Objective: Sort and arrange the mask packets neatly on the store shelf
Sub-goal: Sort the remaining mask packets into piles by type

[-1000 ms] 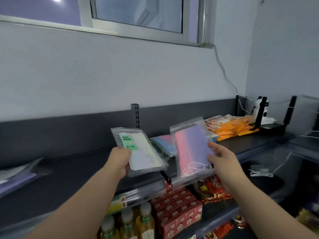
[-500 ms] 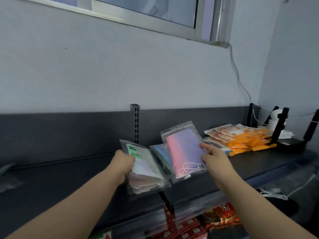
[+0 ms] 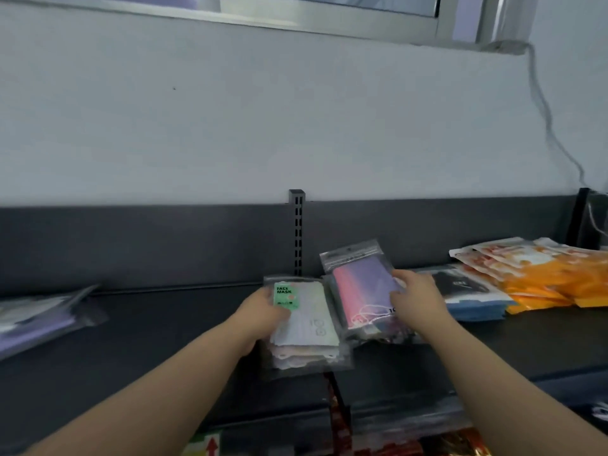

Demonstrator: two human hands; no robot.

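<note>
Head view shows both packets now lowered onto the shelf [image 3: 164, 340]: my left hand [image 3: 263, 312] grips the green-label packet [image 3: 304, 319], my right hand [image 3: 416, 301] pinches the pink-purple packet [image 3: 362, 291] at 3 o'clock beside it, so placement is nearly done.

I see the shelf [image 3: 131, 340] as dark metal with a matt, smooth surface, and its slotted upright post [image 3: 297, 232] looks like the same painted metal. The face mask packet [image 3: 304, 324] and the pink-purple packet [image 3: 362, 287] are clear, glossy plastic bags; the masks inside look like soft, matt cloth. The orange packets [image 3: 539, 278] have a shiny plastic film. The wall [image 3: 263, 126] is painted, matt and smooth. The window frame [image 3: 329, 24] looks like brushed metal.
</note>
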